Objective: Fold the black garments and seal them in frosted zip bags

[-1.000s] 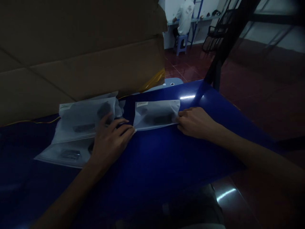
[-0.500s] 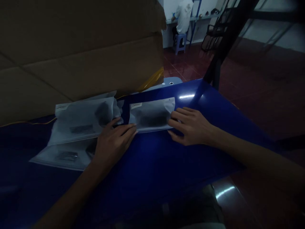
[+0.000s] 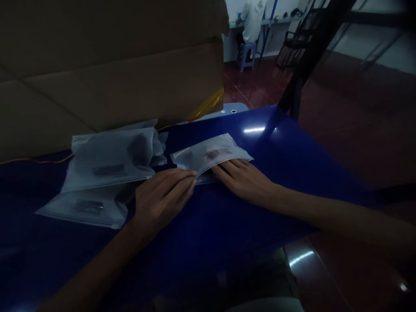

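Observation:
A frosted plastic zip bag [image 3: 208, 152] with dark printing lies on the blue table in front of me. My left hand [image 3: 165, 190] pinches its near left edge between thumb and fingers. My right hand [image 3: 243, 180] is at the bag's raised near edge. Its fingers are stretched out and slipped beneath the upper layer, so the fingertips are hidden. I cannot tell whether they are inside the bag or under it. Left of my hands, several similar bags [image 3: 107, 156] overlap in a pile, with dark contents showing through the plastic.
A large cardboard box [image 3: 130, 86] stands along the back of the blue table [image 3: 201, 242]. Yellow tape or film [image 3: 208, 106] hangs by its corner. A dark metal post [image 3: 312, 60] rises at the table's far right. Farther off, a person [image 3: 253, 19] sits on a stool [image 3: 248, 56].
The bag's near edge has lifted and its printed side now shows. My right hand has moved left, its fingers going under the upper layer. My left hand has shifted slightly right.

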Tool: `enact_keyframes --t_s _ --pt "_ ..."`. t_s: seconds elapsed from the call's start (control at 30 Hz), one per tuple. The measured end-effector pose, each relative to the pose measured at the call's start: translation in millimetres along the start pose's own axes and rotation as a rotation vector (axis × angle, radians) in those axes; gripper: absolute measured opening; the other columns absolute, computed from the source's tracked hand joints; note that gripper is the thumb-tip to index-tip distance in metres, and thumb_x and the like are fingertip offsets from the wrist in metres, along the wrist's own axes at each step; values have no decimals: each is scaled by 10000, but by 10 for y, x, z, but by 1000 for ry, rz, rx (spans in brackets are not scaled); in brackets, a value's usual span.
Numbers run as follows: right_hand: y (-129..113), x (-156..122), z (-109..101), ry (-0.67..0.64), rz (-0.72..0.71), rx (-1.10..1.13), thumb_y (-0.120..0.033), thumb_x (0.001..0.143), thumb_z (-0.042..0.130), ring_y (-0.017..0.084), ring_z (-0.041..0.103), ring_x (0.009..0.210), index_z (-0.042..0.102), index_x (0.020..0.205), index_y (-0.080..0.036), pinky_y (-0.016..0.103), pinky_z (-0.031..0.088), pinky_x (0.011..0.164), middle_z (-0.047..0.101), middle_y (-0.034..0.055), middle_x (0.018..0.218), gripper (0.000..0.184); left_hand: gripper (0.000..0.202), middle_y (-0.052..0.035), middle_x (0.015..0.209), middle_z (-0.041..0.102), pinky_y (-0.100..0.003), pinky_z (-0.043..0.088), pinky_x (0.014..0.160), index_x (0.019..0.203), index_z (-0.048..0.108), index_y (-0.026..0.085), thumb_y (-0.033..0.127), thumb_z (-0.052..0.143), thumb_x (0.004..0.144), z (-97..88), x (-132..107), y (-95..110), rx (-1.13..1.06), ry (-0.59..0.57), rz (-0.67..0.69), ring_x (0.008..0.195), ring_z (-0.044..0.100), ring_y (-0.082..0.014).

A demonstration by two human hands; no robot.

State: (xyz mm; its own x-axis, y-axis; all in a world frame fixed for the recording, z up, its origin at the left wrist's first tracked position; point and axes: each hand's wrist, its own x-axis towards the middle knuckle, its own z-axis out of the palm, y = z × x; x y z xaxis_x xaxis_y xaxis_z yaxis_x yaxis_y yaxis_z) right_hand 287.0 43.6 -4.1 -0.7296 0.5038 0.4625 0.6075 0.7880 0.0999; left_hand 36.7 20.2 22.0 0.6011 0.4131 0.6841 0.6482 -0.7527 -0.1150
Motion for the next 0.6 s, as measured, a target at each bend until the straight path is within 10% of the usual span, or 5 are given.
enact_keyframes --t_s 0.3,0.43,0.6 --pt "112 45 178 -104 123 -22 -165 1068 466 306 706 1109 564 1413 -53 489 585 940 723 222 1244 375 126 -67 1176 779 -270 633 830 1099 691 138 111 678 977 137 -72 47 13 -60 -7 987 766 -176" --pt "166 58 136 8 7 -71 -79 1027 438 271 682 1097 626 1345 -75 430 582 906 745 179 1196 369 178 -104 1265 762 -300 648 785 1172 685 134 121 620 1007 138 -65 36 97 -116 -39 983 789 -219" --pt "202 37 68 256 -292 76 -320 1036 533 251 650 996 705 1141 -90 390 574 809 751 123 1026 305 284 -69 1125 810 -243 632 705 1297 631 131 78 553 1029 145 -122 -4 148 -93 -29 852 800 -175"
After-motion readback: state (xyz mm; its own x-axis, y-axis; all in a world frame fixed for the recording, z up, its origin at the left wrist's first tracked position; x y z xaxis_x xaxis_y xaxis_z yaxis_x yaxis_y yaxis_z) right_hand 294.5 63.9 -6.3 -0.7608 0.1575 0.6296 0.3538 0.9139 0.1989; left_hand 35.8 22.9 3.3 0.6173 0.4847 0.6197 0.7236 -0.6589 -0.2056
